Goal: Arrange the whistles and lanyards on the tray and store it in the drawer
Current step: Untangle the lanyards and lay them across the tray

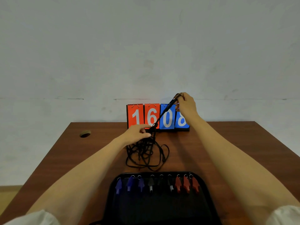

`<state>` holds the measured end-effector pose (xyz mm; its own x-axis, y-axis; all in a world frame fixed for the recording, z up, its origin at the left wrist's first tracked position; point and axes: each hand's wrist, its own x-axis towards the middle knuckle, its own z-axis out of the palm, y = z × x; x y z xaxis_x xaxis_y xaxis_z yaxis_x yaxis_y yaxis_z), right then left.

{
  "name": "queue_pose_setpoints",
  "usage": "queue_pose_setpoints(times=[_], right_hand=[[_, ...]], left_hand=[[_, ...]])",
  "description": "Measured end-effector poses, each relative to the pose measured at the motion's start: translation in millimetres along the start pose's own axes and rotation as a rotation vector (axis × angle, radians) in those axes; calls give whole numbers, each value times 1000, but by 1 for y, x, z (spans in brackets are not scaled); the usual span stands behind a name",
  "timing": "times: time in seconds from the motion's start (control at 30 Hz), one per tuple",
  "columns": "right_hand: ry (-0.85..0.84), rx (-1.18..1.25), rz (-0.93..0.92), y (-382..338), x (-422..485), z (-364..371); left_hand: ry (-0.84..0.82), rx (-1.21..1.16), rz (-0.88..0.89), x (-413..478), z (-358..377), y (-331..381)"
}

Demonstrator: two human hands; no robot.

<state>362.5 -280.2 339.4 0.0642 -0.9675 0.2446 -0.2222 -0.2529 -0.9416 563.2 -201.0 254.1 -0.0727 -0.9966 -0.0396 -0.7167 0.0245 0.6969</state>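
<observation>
A black tray (159, 207) lies at the near edge of the brown table. Several whistles stand in a row along its far side: blue ones (129, 184) at the left, black ones (159, 183) in the middle, red ones (186, 185) at the right. Beyond the tray a tangle of black lanyards (146, 155) lies on the table. My right hand (186, 106) is raised and pinches the end of one lanyard, which runs taut down to the pile. My left hand (138, 133) grips the lanyards at the top of the tangle.
A flip scoreboard (142, 116) with red and blue cards reading 1 6 0 8 stands at the table's far edge against a pale wall. A round cable hole (85, 133) sits at the table's far left. No drawer is in view.
</observation>
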Motion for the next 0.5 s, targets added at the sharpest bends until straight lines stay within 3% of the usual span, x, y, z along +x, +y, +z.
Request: queue_pose_setpoints(times=[0.33,0.5], right_hand=[[-170,171,12,-13,-1,0],[-104,-192,-47,7,2,-9]], left_hand=[[17,-34,-8,15,8,25],[342,176,74,21,-11,42]])
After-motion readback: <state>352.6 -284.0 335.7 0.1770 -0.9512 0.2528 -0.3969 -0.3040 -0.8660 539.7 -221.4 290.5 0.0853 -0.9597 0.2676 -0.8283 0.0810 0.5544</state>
